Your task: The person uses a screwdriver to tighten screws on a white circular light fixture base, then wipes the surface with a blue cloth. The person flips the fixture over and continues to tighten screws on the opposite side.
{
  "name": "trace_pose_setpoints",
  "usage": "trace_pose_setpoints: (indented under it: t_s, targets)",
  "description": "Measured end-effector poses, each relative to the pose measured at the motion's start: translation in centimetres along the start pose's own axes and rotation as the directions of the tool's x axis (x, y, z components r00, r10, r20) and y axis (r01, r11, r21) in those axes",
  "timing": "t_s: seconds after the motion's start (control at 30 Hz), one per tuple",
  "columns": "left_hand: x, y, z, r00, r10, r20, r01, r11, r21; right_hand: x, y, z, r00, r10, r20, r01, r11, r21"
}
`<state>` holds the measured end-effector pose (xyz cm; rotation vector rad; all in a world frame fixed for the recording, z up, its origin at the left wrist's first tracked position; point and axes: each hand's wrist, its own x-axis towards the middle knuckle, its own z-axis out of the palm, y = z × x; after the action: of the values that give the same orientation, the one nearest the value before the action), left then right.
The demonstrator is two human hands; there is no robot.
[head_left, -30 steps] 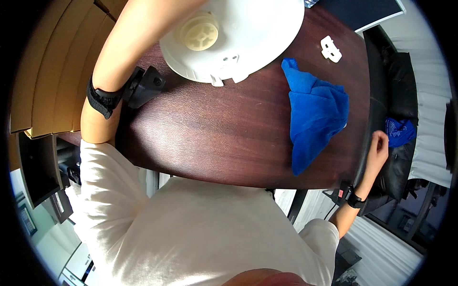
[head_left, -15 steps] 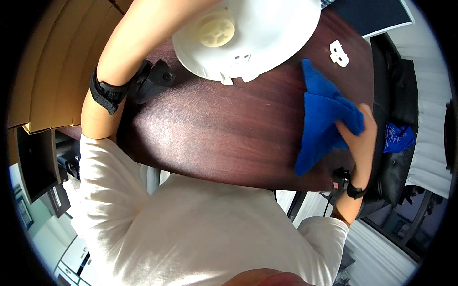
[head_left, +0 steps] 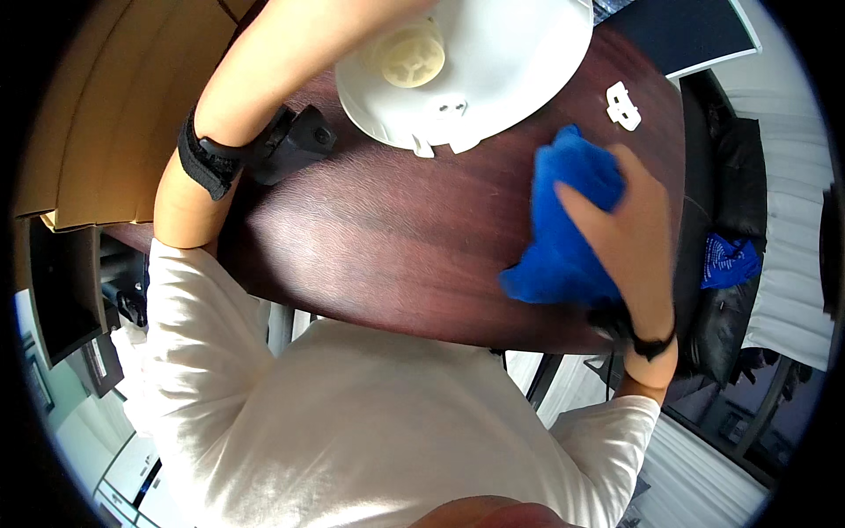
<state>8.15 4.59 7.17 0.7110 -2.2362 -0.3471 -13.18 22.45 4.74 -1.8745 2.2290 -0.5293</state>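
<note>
My right hand is closed round a crumpled blue cloth on the right part of the table. The thumb lies across the cloth, and motion blurs the fingertips a little. My left forearm stretches over a large white rounded plastic shell at the far side. The left hand itself is past the top edge of the view. Inside the shell sits a cream round part with a spoked face. Small tabs stick out from the shell's near rim.
A small white plastic bracket lies on the dark wooden table, beyond the cloth. Black devices are strapped to both wrists. Cardboard boxes stand at the left. A black sofa with a blue bag is at the right.
My right hand has moved left and away from me, bunching up the cloth that hung spread out before. The shell has shifted slightly to the right in view.
</note>
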Motion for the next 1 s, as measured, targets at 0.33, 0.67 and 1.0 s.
trace_pose_setpoints:
  t_s: [0.33, 0.67, 1.0]
  targets:
    - [-0.1, 0.5, 0.5, 0.999, -0.052, 0.008, 0.052, 0.996, -0.069, 3.6, -2.4, 9.5, 0.902, -0.422, 0.097, 0.432, 0.861, -0.269]
    - [-0.3, 0.4, -0.3, 0.992, 0.041, -0.12, -0.037, 0.999, 0.029, 2.3, -0.4, 6.9, 0.847, -0.434, 0.308, 0.46, 0.888, -0.015]
    - [-0.4, 1.9, -0.6, 0.995, -0.098, 0.025, 0.1, 0.99, -0.096, 3.0, -2.5, 8.7, 0.927, -0.375, -0.017, 0.37, 0.921, -0.118]
